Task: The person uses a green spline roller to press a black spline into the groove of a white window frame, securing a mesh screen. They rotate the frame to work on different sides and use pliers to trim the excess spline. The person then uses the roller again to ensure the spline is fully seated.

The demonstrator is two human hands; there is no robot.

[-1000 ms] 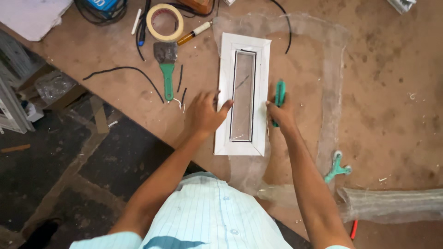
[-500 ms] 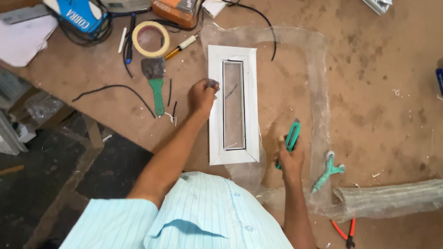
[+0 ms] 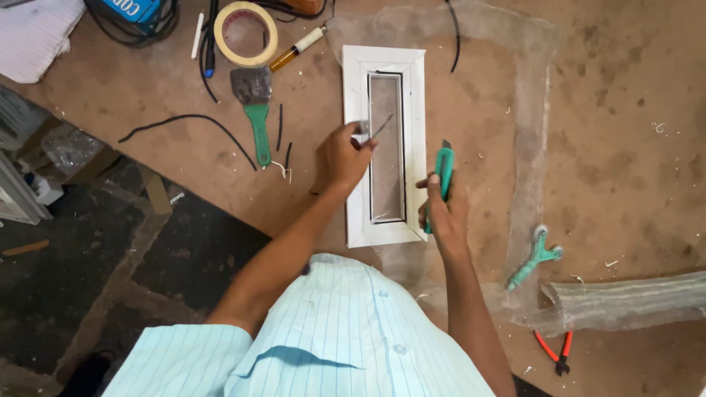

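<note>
The frame (image 3: 385, 143), white and narrow, lies flat on the brown table (image 3: 625, 147) over a sheet of clear mesh (image 3: 533, 110), its long side running away from the person. The left hand (image 3: 343, 156) rests on the frame's left rail, thumb and fingers pinched on a loose strip of trimmed mesh (image 3: 379, 126) that lifts off the panel. The right hand (image 3: 441, 209) is closed round a green knife (image 3: 443, 173), blade up, at the frame's right rail near its lower end.

To cut cleanly here, the blade should run in the groove along the rail, tilted outward away from the panel, while the left hand keeps the offcut taut and stays clear of the blade's line. Whether the blade tip touches the frame is hard to tell from this height. A scraper (image 3: 254, 110), a tape roll (image 3: 245, 33) and a green roller tool (image 3: 535, 257) lie well apart from the work.
</note>
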